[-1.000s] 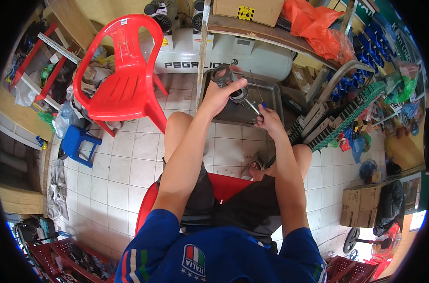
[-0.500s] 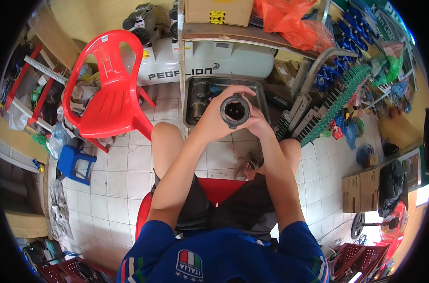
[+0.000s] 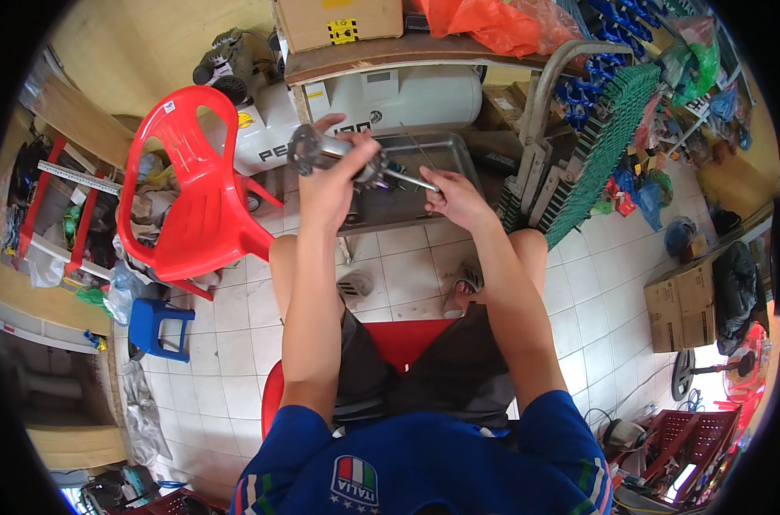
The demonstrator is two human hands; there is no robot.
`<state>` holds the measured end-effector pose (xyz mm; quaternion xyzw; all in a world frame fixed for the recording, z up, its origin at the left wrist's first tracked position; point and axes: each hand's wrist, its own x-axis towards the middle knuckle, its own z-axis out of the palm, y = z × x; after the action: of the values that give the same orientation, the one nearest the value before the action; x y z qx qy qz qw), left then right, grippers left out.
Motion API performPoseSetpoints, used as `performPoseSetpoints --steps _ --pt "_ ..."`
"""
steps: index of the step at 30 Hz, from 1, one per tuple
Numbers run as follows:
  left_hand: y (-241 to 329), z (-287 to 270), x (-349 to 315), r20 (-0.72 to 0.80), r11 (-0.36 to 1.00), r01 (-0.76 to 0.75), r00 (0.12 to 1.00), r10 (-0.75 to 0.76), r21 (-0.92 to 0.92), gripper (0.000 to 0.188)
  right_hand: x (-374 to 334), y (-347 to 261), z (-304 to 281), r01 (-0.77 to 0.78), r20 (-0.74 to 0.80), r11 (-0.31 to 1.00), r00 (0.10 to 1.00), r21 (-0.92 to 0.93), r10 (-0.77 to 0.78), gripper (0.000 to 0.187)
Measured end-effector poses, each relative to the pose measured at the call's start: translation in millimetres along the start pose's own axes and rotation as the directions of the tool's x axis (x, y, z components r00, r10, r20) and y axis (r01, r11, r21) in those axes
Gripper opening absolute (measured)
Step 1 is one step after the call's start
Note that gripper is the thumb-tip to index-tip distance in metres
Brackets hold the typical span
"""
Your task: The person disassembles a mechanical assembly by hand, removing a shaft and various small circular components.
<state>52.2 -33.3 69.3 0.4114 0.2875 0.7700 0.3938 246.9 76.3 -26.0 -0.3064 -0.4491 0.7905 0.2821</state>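
Observation:
In front of me, my left hand [image 3: 328, 189] is wrapped round a shiny metal cylinder [image 3: 328, 154] with dark, notched flanges at its ends. The cylinder lies roughly sideways, tilted. From the right, my right hand [image 3: 455, 199] grips the end of a thin metal rod [image 3: 411, 180]. The rod's other end meets the cylinder's right flange; whether it goes inside, I cannot tell. Below both hands sits a dark metal tray [image 3: 465, 163] on the floor, its contents partly hidden by my left hand and the cylinder.
A red plastic chair [image 3: 188, 206] stands left, with a small blue stool [image 3: 160, 330] near it. Behind the tray lies a grey compressor tank [image 3: 441, 94] under a wooden shelf [image 3: 424, 56]. A green mesh-covered folded frame [image 3: 596, 163] leans at right; cardboard boxes [image 3: 682, 309] stand farther right.
The cylinder has turned from end-on to sideways and moved left with my left hand. My right hand has left the cylinder and now holds the thin rod. The view has shifted slightly.

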Motion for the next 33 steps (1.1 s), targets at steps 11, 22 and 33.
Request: performPoseSetpoints --steps 11,22,33 --pt "-58.5 -79.2 9.2 -0.378 0.825 0.113 0.849 -0.370 -0.554 0.016 9.2 6.1 2.3 0.241 -0.229 0.962 0.937 -0.127 -0.265 0.042" --pt "-50.3 -79.4 2.5 -0.357 0.839 0.096 0.875 -0.328 -0.536 0.016 6.8 4.4 2.8 -0.005 -0.215 0.931 0.973 -0.364 -0.079 0.050" --pt "-53.5 -89.7 5.7 -0.277 0.860 0.172 0.901 -0.335 -0.480 0.023 7.5 -1.7 -0.2 0.253 -0.112 0.915 0.947 -0.315 -0.300 0.033"
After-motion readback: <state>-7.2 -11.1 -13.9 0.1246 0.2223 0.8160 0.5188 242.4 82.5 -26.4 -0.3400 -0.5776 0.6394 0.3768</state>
